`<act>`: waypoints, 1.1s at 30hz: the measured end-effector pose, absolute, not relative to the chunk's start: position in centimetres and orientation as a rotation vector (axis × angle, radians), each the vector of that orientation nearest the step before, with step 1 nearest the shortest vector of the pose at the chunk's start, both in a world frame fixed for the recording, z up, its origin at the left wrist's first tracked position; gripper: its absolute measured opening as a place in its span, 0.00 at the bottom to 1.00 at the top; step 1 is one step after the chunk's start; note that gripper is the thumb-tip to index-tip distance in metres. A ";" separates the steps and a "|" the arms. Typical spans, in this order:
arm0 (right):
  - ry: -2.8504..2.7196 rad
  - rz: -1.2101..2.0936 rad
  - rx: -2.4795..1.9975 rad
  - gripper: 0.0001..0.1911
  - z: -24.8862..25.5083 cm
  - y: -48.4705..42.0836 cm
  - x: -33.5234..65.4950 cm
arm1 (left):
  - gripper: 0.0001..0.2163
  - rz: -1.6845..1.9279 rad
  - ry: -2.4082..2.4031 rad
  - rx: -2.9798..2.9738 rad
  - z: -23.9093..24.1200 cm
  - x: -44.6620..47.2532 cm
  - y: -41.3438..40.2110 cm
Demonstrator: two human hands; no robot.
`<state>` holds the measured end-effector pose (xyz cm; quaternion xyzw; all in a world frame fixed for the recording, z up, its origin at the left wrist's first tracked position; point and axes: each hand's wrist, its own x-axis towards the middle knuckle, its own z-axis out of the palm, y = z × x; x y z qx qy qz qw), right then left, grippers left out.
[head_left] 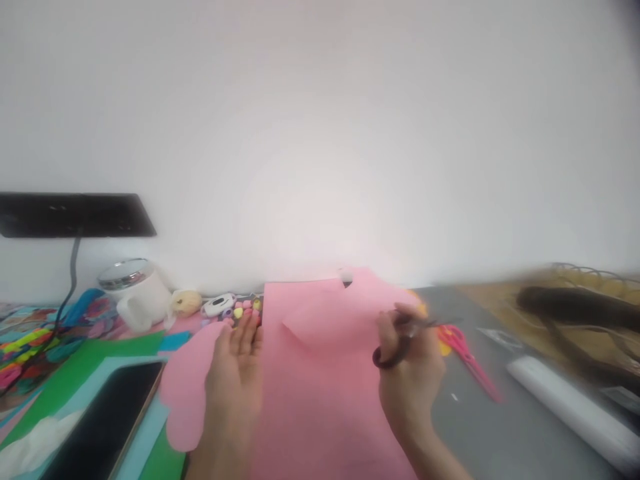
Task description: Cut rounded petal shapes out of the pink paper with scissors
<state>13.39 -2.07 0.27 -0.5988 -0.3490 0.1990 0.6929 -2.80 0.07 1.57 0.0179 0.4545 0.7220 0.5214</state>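
A large pink paper sheet (320,373) lies in front of me on the desk. My left hand (235,373) rests at the sheet's left edge, fingers stretched out together. My right hand (410,380) is closed on a pair of dark-handled scissors (400,343) over the sheet's right side, blades pointing right. A cut pink paper shape (185,393) lies to the left of my left hand.
A white mug with a metal lid (136,293) stands at the back left beside small coloured beads (243,310). A dark tablet (107,420) lies on green paper (80,367). Pink scissors (467,360) and a white tube (570,407) lie on the grey mat (490,433) at right.
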 end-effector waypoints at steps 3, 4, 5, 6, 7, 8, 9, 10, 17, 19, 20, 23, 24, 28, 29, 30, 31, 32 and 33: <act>-0.772 0.373 -1.325 0.11 0.2 -2.1 13.5 | 0.03 1.477 1.053 0.238 0.9 -1.8 -0.2; -0.765 0.378 -1.328 0.11 0.2 -2.1 13.6 | 0.02 1.426 1.063 0.280 0.5 -1.4 -0.2; -0.755 0.396 -1.334 0.11 0.1 -2.0 13.7 | 0.03 1.391 1.063 0.314 0.1 -1.1 -0.3; -0.746 0.426 -1.344 0.12 0.0 -1.9 13.8 | 0.04 1.352 1.047 0.336 -0.4 -0.7 -0.3; -0.739 0.462 -1.354 0.12 0.0 -1.8 13.9 | 0.05 1.312 0.995 0.366 -0.8 -0.4 -0.3; -0.733 0.498 -1.361 0.12 0.0 -1.7 13.9 | 0.07 1.270 0.941 0.390 -1.2 -0.1 -0.3; -0.732 0.532 -1.364 0.12 -0.1 -1.7 13.9 | 0.08 1.233 0.885 0.412 -1.4 0.2 -0.3; -0.731 0.559 -1.363 0.12 -0.1 -1.6 13.9 | 0.09 1.204 0.835 0.431 -1.6 0.4 -0.4; -0.979 0.689 -1.171 0.03 0.2 -2.5 13.4 | 0.18 1.387 0.816 0.803 0.1 0.0 -1.8; -1.171 0.986 -0.979 0.03 0.1 -2.8 13.0 | 0.19 1.474 0.742 0.848 0.7 -0.4 -2.2; -1.235 1.153 -0.908 0.03 -0.1 -3.0 12.7 | 0.19 1.484 0.749 0.862 0.9 -0.6 -2.3; -1.216 1.302 -0.809 0.08 -0.3 -2.8 12.3 | 0.17 1.480 0.721 0.930 1.0 -1.0 -2.4; -1.172 1.252 -0.792 0.09 -0.4 -2.5 12.3 | 0.15 1.471 0.700 0.977 1.0 -1.0 -2.4; -1.002 0.976 -1.003 0.12 -0.4 -1.6 13.3 | 0.12 1.273 0.673 1.136 1.0 -0.8 -2.5; -1.019 0.951 -1.041 0.12 -0.5 -1.4 13.5 | 0.11 1.212 0.680 1.144 1.0 -0.6 -2.5; -1.024 0.943 -1.055 0.12 -0.5 -1.3 13.8 | 0.10 1.171 0.685 1.151 1.0 -0.5 -2.5; -1.035 0.943 -1.064 0.12 -0.6 -1.3 13.9 | 0.09 1.145 0.692 1.160 1.0 -0.3 -2.5; -1.041 0.948 -1.066 0.13 -0.7 -1.2 14.0 | 0.09 1.132 0.704 1.170 0.9 -0.1 -2.5; -1.041 0.952 -1.065 0.13 -0.7 -1.2 14.0 | 0.09 1.120 0.720 1.176 0.8 0.0 -2.5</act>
